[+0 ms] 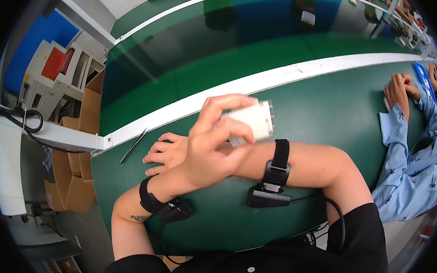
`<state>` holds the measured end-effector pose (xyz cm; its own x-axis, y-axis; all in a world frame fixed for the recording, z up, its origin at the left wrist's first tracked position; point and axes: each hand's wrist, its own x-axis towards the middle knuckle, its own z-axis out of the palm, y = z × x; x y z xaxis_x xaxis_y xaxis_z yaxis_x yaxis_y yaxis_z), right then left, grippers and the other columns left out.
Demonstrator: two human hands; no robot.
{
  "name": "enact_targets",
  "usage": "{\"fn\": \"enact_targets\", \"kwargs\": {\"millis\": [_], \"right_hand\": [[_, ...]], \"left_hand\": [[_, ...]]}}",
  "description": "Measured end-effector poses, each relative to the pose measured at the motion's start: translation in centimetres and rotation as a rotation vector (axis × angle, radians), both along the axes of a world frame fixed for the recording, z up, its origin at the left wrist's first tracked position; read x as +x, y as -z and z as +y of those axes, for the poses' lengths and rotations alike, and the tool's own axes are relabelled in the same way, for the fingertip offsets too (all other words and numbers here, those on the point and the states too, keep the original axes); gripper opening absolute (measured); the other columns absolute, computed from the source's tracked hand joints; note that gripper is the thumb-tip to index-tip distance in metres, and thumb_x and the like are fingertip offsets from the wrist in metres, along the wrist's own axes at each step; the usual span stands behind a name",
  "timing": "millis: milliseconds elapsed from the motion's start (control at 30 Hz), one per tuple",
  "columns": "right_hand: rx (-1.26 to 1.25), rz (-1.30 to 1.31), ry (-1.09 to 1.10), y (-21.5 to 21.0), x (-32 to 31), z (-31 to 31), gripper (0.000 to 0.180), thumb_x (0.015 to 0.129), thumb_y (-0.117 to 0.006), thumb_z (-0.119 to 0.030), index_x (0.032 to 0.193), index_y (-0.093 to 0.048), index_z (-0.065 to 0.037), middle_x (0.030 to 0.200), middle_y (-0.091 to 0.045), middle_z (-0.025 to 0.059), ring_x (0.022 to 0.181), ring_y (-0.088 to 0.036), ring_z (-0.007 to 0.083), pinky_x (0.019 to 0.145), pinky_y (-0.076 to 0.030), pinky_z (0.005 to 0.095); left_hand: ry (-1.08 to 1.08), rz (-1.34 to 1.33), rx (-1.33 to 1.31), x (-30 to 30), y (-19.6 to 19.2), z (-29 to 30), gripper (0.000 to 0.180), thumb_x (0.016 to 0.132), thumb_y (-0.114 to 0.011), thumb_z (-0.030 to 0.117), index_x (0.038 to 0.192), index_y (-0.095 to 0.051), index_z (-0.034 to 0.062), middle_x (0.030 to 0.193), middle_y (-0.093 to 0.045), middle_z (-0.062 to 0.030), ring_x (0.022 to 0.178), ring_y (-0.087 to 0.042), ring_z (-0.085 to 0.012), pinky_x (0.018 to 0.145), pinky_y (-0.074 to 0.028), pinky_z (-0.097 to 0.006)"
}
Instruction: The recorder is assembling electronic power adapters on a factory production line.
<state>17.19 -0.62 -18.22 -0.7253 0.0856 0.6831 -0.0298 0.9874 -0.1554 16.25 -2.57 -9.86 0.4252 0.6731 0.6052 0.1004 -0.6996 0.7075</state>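
My forearms cross over the green table (223,225), the left one lying over the right. My left hand (211,142) is raised and closed around a small white box-like thing (253,122) with clear edges, blurred by motion; its exact kind cannot be made out. To the left, my right hand (167,151) rests on the tabletop with its fingers spread and nothing in them. Metal tweezers (133,145) lie just beyond its fingertips, near the table's left edge. Each of my wrists or forearms carries a black strap with a small device.
A white rail (216,98) runs across behind my hands, with a dark green conveyor-like surface (253,40) beyond it holding a small white item (307,17). At right sits a person in a blue sleeve (404,191). Cardboard boxes (72,183) and a grey machine (47,71) stand left.
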Motion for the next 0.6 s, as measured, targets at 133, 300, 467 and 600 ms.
{"fn": "enact_targets", "kwargs": {"millis": [133, 300, 467, 600], "right_hand": [[0.015, -0.048, -0.002, 0.0, -0.5, -0.2, 0.039, 0.079, -0.063, -0.029, 0.117, -0.061, -0.021, 0.128, -0.052, 0.0054, 0.116, -0.048, 0.0213, 0.098, -0.038, 0.0434], [0.021, 0.003, -0.006, 0.1, -0.6, 0.1, 0.036, 0.079, -0.063, -0.028, 0.114, -0.064, -0.021, 0.125, -0.054, 0.0045, 0.115, -0.048, 0.0204, 0.097, -0.039, 0.0431], [0.015, 0.007, -0.004, 0.5, -0.3, 0.4, 0.036, 0.079, -0.063, -0.029, 0.113, -0.064, -0.022, 0.125, -0.054, 0.0043, 0.116, -0.048, 0.0204, 0.097, -0.038, 0.0433], [-0.036, -0.047, -0.041, 0.2, -0.8, 0.2, 0.039, 0.080, -0.062, -0.029, 0.117, -0.062, -0.021, 0.129, -0.051, 0.0053, 0.120, -0.046, 0.0213, 0.100, -0.035, 0.0441]], "left_hand": [[-0.013, 0.076, 0.158, 0.1, 0.5, -0.6, 0.027, 0.064, -0.071, -0.009, 0.080, -0.055, 0.0053, 0.114, -0.053, -0.0175, 0.104, -0.057, -0.0285, 0.081, -0.049, -0.037], [-0.014, 0.110, 0.143, 0.0, 0.5, -0.6, 0.039, 0.064, -0.078, -0.006, 0.083, -0.047, 0.0077, 0.115, -0.049, -0.0208, 0.107, -0.054, -0.0296, 0.086, -0.049, -0.039], [-0.041, 0.035, 0.140, 0.9, 0.0, -0.5, 0.031, 0.064, -0.077, -0.006, 0.078, -0.051, 0.0037, 0.112, -0.053, -0.0192, 0.102, -0.059, -0.0281, 0.081, -0.051, -0.035], [-0.048, 0.078, 0.156, 0.1, 0.1, -0.6, 0.033, 0.066, -0.078, -0.004, 0.087, -0.053, 0.0030, 0.114, -0.053, -0.0188, 0.104, -0.058, -0.0267, 0.084, -0.050, -0.034]]}}
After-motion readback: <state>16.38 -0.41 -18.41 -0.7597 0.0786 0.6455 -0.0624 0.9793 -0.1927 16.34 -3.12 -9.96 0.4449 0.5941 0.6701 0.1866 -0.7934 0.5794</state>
